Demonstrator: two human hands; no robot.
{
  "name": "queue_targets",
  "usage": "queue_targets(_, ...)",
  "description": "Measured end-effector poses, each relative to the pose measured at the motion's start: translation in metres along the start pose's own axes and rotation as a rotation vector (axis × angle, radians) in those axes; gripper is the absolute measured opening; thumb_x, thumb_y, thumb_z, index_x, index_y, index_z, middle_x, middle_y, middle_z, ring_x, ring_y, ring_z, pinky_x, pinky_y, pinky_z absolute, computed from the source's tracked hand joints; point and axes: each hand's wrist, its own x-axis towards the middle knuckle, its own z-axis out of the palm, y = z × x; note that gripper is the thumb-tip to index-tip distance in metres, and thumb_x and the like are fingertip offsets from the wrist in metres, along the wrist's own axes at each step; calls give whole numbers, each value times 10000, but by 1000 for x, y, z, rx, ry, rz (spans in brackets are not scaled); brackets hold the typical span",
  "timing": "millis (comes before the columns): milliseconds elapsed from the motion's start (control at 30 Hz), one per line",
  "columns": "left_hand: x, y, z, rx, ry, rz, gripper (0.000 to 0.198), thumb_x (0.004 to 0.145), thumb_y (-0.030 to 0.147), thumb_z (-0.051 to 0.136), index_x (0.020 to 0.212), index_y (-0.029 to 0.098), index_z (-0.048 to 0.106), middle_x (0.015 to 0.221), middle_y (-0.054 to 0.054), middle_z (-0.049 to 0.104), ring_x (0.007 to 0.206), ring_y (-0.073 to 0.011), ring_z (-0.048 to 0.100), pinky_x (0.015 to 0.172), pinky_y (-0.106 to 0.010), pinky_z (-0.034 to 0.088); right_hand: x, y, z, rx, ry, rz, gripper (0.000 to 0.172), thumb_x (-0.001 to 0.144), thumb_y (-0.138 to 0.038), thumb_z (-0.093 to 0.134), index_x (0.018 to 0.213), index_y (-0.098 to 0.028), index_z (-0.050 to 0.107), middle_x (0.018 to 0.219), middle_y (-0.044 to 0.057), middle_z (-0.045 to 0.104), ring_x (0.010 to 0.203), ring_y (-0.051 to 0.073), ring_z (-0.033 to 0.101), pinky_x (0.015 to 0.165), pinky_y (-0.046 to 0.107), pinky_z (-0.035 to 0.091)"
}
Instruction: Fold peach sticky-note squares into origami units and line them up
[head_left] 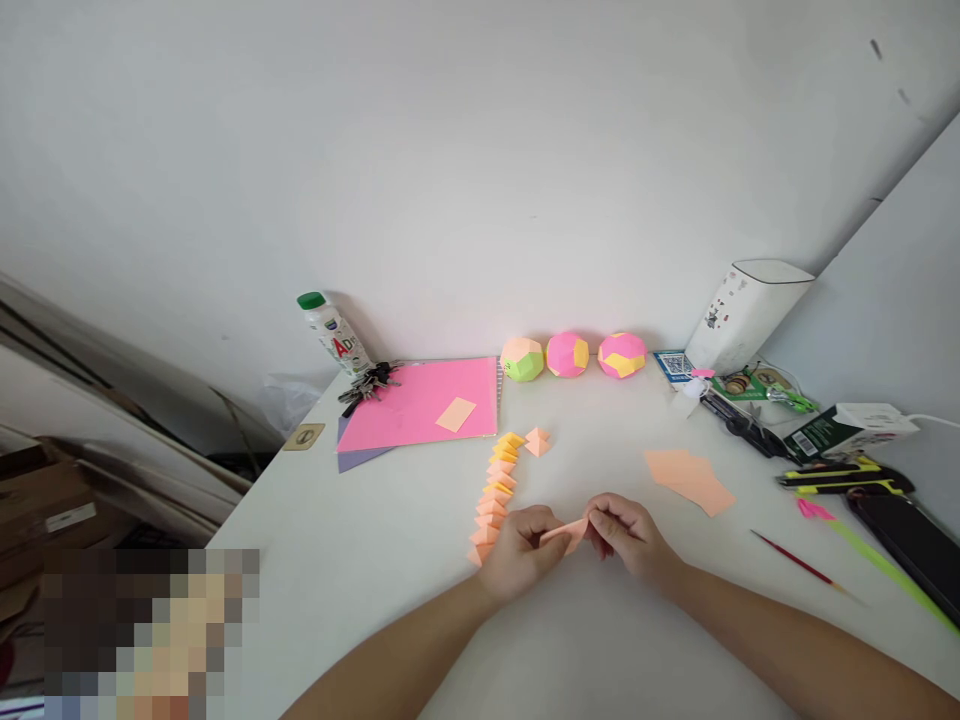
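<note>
My left hand [517, 550] and my right hand [628, 535] meet over the white table [360, 560], both pinching a small orange paper piece [568, 532] between them. Just left of my left hand runs a row of folded orange and yellow paper units [495, 497], with one more folded unit [537, 441] at its far end. A few flat orange paper sheets [690, 479] lie to the right of my right hand.
Three paper balls [568, 354] stand against the wall. A pink notebook [420, 405] with keys [367, 384] and a bottle [334, 335] lie at back left. A white box [746, 312], knives [844, 477], a red pencil [799, 563] and clutter fill the right.
</note>
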Motion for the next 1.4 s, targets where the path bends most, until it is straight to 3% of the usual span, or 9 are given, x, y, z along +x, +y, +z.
queue_targets(200,0,1,0,-1,-15,7,242,750,178,537,521,160,458,561,28,406,552,-98,405,512,-224,316,0,-1,1,-9,1,1,227,911,-409,486,913,-190,545,629,-22,527,552,119,493,533,245,408)
queue_targets(367,0,-3,0,-27,-40,35,157,796,241,572,678,152,624,653,-6,525,626,-118,483,579,-237,379,0,1,4,-138,6,-45,217,866,-360,561,764,-170,571,600,-28,494,501,104,474,468,225,381)
queue_targets(500,1,-7,1,-140,-10,-3,186,812,331,600,773,153,639,715,-19,566,651,-121,511,590,-237,402,-1,3,3,-114,57,-19,224,879,-374,526,763,-182,535,554,-43,484,492,111,494,476,230,412)
queue_targets(867,3,-6,1,-267,-16,-22,273,784,418,640,771,145,649,695,-26,590,669,-145,574,627,-270,451,0,3,4,-134,10,-22,250,852,-411,569,877,-181,662,649,6,605,507,122,545,486,253,471)
queue_targets(1400,3,-5,0,-337,1,-56,300,773,419,654,655,150,597,609,8,557,582,-107,500,547,-242,389,0,5,4,-146,12,-18,239,864,-388,567,858,-174,674,619,-6,589,494,114,549,474,236,477)
